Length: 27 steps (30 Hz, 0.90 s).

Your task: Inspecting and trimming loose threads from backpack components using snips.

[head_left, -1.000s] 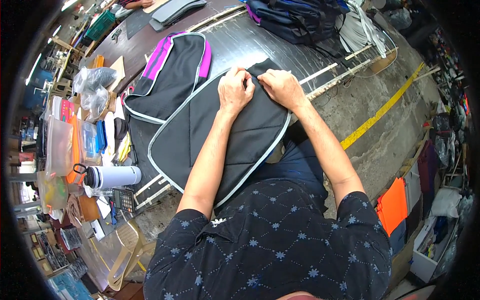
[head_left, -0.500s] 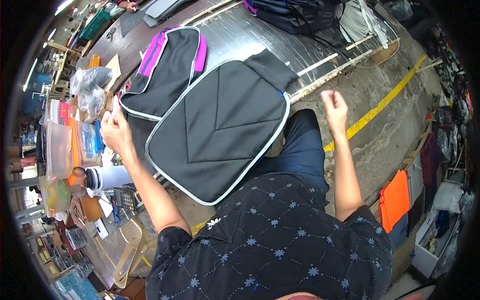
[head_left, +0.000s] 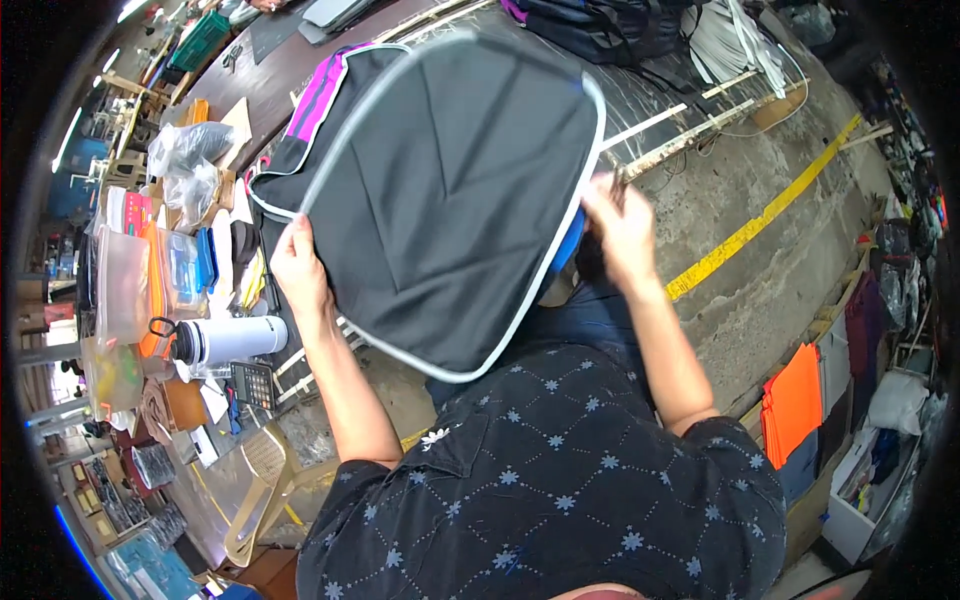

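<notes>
A large black padded fabric panel (head_left: 440, 215) with pale grey binding is lifted and tilted in front of me, its stitched lines showing on the face. My left hand (head_left: 303, 270) is closed on its left edge, thumb at the binding. At the right edge my right hand (head_left: 622, 228) is closed, its fingers against the binding. A small dark item sticks up by those fingers; its kind cannot be made out. Blue material (head_left: 568, 245) shows behind the panel's right side. Partly covered beyond the panel lies a black and purple bag piece (head_left: 318, 105) with the same binding.
Left are a white bottle (head_left: 235, 340), a calculator (head_left: 253, 385), clear plastic boxes (head_left: 125, 285) and a plastic bag (head_left: 190, 160). A dark backpack (head_left: 610, 35) lies at the table's far side. Orange sheets (head_left: 792, 405) hang at the right, past a yellow floor line (head_left: 765, 215).
The panel has risen from lying across the table edge and my lap. My left hand has come right and gripped its edge; my right hand has moved left and down to the opposite edge.
</notes>
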{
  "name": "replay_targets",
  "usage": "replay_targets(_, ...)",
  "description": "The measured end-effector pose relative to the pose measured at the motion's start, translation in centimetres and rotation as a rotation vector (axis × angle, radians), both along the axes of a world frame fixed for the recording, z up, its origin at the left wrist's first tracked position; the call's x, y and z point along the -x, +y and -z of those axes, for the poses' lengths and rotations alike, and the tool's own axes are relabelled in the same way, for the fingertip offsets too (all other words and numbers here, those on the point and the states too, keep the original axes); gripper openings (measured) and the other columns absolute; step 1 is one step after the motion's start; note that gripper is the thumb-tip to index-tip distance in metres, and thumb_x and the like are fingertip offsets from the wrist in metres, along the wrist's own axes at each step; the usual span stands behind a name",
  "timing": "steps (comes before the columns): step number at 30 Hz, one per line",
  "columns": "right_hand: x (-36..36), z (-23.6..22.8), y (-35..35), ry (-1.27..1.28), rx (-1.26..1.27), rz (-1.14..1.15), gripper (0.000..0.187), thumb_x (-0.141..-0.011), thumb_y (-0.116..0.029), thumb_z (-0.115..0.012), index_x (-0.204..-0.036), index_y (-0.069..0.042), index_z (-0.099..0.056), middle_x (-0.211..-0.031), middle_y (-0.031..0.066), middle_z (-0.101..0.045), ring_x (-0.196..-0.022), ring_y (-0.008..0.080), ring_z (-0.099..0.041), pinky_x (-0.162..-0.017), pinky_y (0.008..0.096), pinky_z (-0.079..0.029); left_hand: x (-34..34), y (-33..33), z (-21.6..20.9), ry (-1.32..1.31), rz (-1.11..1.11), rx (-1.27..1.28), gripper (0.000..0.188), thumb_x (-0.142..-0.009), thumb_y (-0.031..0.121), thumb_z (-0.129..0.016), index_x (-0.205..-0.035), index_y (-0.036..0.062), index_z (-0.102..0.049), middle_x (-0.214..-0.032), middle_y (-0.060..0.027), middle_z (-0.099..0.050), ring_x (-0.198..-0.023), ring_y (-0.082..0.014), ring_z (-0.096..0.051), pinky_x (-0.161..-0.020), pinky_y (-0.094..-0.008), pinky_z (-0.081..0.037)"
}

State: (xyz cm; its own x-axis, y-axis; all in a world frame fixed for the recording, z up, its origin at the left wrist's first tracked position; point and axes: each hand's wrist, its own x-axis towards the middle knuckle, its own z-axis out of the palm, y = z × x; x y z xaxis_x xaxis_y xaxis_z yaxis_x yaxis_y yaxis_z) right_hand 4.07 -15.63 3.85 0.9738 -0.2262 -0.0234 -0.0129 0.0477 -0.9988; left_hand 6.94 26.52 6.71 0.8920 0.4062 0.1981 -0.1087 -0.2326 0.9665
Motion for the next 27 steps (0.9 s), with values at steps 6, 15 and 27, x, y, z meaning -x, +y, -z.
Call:
replay_targets(6,-6.2,-5.6,-2.9,-0.087,-0.310,0.076,0.026,-0.108,-0.029,-0.073,-0.123,-0.007,-0.068,-0.077,-0.0092,-0.041,-0.061,0.0033,-0.038,-0.068,0.0276,-0.051,-1.8,-1.9,-0.4,0.026,0.072,0.440,0.034,-0.111,0.024,-0.068,-0.124,-0.0069,-0.074,-0.118,-0.0089,-0.077,-0.105,-0.0180,-0.070,-0.097,-0.0342,-0.055)
replay_targets(15,0.7,6.6,-7.5,0.118,0.203,0.035,0.041,-0.108,-0.034,-0.073,-0.078,-0.014,-0.055,-0.069,-0.0082,-0.045,-0.060,0.0050,-0.038,-0.056,0.0283,-0.036,1.1,-1.2,3.5,0.406,0.063,-0.345,0.037,-0.110,0.033,-0.065,-0.097,0.0012,-0.079,-0.090,-0.0086,-0.076,-0.080,-0.0174,-0.068,-0.075,-0.0359,-0.054)
replay_targets(27,6.9,8.4,-1.3,0.386,0.412,-0.563,0.029,-0.107,-0.028,-0.072,-0.102,0.001,-0.075,-0.085,0.0008,-0.071,-0.081,0.0092,-0.061,-0.074,0.0298,-0.051,7.8,-6.9,6.3,-0.102,-0.043,-0.600,0.011,-0.098,0.009,-0.077,-0.108,0.0022,-0.078,-0.096,-0.0093,-0.075,-0.083,-0.0203,-0.072,-0.078,-0.0346,-0.059)
